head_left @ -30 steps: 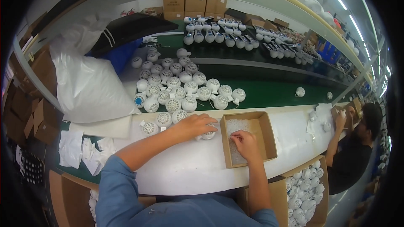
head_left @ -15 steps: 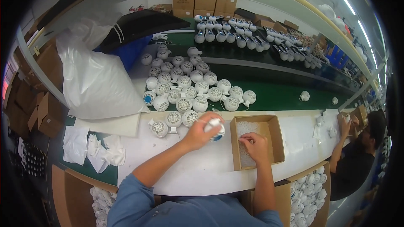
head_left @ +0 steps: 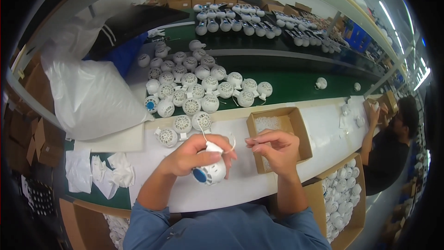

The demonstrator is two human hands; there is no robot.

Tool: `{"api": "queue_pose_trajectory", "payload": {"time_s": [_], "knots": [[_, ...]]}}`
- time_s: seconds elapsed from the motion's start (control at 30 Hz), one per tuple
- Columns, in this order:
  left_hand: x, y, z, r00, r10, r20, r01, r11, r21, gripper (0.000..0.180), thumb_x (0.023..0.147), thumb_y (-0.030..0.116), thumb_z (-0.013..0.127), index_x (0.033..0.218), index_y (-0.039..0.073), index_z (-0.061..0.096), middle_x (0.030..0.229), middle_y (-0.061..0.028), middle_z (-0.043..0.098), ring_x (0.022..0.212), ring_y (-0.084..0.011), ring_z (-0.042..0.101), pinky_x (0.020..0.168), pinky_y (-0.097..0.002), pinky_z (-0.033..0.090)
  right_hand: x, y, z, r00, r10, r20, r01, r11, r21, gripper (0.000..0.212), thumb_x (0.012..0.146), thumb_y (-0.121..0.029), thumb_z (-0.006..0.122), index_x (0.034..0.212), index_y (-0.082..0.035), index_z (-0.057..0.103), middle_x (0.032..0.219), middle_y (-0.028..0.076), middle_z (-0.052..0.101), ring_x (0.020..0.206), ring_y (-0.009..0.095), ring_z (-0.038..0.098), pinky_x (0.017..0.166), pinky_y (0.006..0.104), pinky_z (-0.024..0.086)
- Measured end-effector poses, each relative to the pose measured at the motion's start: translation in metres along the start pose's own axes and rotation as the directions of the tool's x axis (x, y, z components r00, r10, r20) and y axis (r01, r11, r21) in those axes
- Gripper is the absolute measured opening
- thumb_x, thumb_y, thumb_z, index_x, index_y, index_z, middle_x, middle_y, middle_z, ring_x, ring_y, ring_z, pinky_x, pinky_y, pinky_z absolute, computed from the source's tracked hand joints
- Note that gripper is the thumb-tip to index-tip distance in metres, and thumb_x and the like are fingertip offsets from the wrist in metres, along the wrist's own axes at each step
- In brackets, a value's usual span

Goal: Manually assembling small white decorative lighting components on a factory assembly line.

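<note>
My left hand (head_left: 182, 158) is wrapped round a white ball-shaped device (head_left: 215, 174) with slotted vents, a blue disc on one side and a white cord looping up from its square neck. To the right, my right hand (head_left: 281, 150) is closed in a pinch at the near left part of an open cardboard box (head_left: 303, 141). Something small and pale shows at its fingertips, too small to name. Small clear plastic pieces (head_left: 267, 123) lie inside that box. Beyond my left hand stand several similar white balls (head_left: 191, 106) with grille tops.
A large white plastic bag (head_left: 90, 97) and crumpled white packets (head_left: 122, 169) are at the left. Cartons of white balls (head_left: 340, 194) flank me below the table. More devices lie on the far conveyor (head_left: 231, 23). A co-worker (head_left: 386, 141) sits at the right.
My left hand has brought the device nearer and lower, turning its blue disc toward the left. My right hand has risen from the clear pieces and moved left toward it. The view has shifted.
</note>
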State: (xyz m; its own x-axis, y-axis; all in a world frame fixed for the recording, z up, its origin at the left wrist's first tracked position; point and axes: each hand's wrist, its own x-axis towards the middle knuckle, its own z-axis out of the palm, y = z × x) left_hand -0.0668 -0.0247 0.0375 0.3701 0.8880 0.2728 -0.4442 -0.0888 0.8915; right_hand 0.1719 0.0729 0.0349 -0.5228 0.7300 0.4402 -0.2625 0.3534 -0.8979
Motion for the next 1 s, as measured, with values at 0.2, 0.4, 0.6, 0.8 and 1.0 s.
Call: {"api": "queue_pose_trajectory", "payload": {"time_s": [0.2,0.4,0.6,0.8,1.0], "knots": [[0.002,0.004,0.001,0.97,-0.186,0.158,0.167,0.978,0.123,0.029,0.098,0.019,0.059,0.114,-0.003,0.068,0.1,-0.0124,0.071,0.093,-0.0209,0.067,0.085,-0.0329,0.051,0.007,-0.009,0.005,0.968,0.19,0.165,-0.228,0.941,0.251,0.013,0.085,0.006,0.076,0.098,0.008,0.073,0.099,0.02,0.076,0.09,0.021,0.075,0.081,0.0309,0.061],[0.005,0.005,-0.001,0.928,-0.257,0.268,0.246,0.966,0.075,0.028,0.097,0.017,0.059,0.114,-0.003,0.069,0.096,-0.011,0.072,0.093,-0.0204,0.066,0.087,-0.0331,0.05,0.005,0.001,0.003,0.944,0.276,0.183,-0.319,0.905,0.281,0.016,0.081,0.007,0.079,0.094,0.007,0.07,0.093,0.023,0.075,0.083,0.028,0.075,0.076,0.0378,0.063],[0.008,0.002,-0.001,0.896,-0.259,0.362,0.254,0.965,0.063,0.027,0.096,0.016,0.059,0.113,-0.003,0.069,0.092,-0.011,0.071,0.092,-0.0209,0.066,0.086,-0.0327,0.05,0.009,0.008,0.004,0.895,0.184,0.406,-0.327,0.89,0.318,0.015,0.083,0.006,0.078,0.097,0.004,0.075,0.087,0.012,0.074,0.084,0.017,0.07,0.077,0.0292,0.055],[0.009,-0.001,0.0,0.885,-0.298,0.358,0.28,0.954,0.103,0.027,0.096,0.016,0.059,0.113,-0.003,0.069,0.091,-0.011,0.071,0.091,-0.0215,0.066,0.085,-0.0328,0.05,0.007,0.009,0.002,0.859,0.111,0.5,-0.322,0.876,0.359,0.016,0.08,0.004,0.081,0.095,0.003,0.076,0.085,0.01,0.073,0.081,0.016,0.066,0.073,0.0292,0.051],[0.007,-0.003,-0.007,0.917,-0.321,0.236,0.317,0.947,0.055,0.025,0.098,0.017,0.059,0.109,-0.005,0.066,0.095,-0.0141,0.07,0.087,-0.0226,0.068,0.08,-0.0359,0.054,-0.001,-0.003,-0.005,0.892,0.082,0.444,-0.173,0.97,0.169,0.016,0.076,-0.002,0.086,0.087,0.001,0.075,0.084,0.01,0.074,0.078,0.021,0.065,0.068,0.0321,0.049]]}}
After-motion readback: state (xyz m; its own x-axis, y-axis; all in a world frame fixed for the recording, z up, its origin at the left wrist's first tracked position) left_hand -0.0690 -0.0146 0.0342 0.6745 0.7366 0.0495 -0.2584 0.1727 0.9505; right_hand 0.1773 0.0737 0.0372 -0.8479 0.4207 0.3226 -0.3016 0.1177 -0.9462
